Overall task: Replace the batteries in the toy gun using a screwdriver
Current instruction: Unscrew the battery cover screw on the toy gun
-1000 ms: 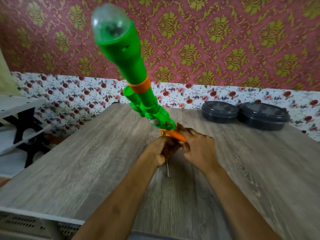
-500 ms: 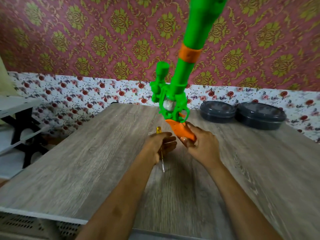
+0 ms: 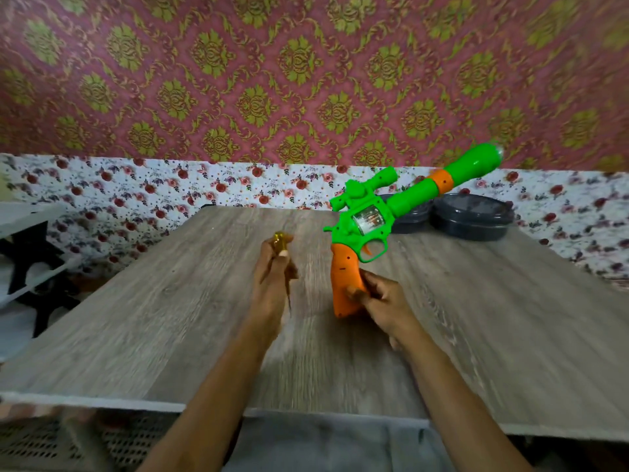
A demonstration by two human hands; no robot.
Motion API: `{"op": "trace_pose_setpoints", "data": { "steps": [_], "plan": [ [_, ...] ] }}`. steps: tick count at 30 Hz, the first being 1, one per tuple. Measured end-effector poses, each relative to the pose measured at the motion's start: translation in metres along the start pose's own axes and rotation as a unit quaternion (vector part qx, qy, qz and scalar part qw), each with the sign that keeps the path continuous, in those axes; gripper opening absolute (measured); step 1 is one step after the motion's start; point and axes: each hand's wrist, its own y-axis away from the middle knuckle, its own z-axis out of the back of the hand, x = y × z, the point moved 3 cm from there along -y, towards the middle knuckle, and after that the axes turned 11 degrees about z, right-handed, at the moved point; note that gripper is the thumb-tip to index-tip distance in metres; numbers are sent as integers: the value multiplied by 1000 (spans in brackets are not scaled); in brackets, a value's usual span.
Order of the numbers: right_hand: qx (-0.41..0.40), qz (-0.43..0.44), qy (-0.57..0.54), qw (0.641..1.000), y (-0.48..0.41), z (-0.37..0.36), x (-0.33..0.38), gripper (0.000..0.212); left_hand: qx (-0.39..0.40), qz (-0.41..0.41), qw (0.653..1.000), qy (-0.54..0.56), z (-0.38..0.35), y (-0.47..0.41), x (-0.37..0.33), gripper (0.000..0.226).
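Head view: toy gun (image 3: 401, 199) above grey wood-grain table (image 3: 170, 335), patterned wallpaper (image 3: 238, 80) behind.

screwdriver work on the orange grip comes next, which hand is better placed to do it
Left, probably. The left hand grips the screwdriver, while the right hand holds the toy gun by its orange grip and can steady it.

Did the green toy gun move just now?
Yes. The toy gun swung down to the right; its barrel now crosses above the dark round containers.
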Motion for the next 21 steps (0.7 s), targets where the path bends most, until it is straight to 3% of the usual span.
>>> {"op": "trace_pose_setpoints", "data": {
  "steps": [3, 5, 9, 12, 21],
  "plan": [
    [31, -7, -41, 999, 3, 0, 2, 38, 3, -149, 979, -142, 5, 24, -9, 23],
    [41, -10, -53, 998, 6, 2, 2, 39, -39, -246, 942, -225, 7, 36, -14, 24],
    [66, -23, -97, 993, 9, 2, 0, 37, -82, -388, 872, -288, 5, 47, -15, 41],
    [82, -20, -112, 990, 7, 4, 0, 34, -83, -411, 855, -304, 2, 50, -16, 36],
    [91, -4, -131, 987, 6, 2, -1, 34, -52, -398, 881, -251, -2, 53, -17, 34]
  ]
}}
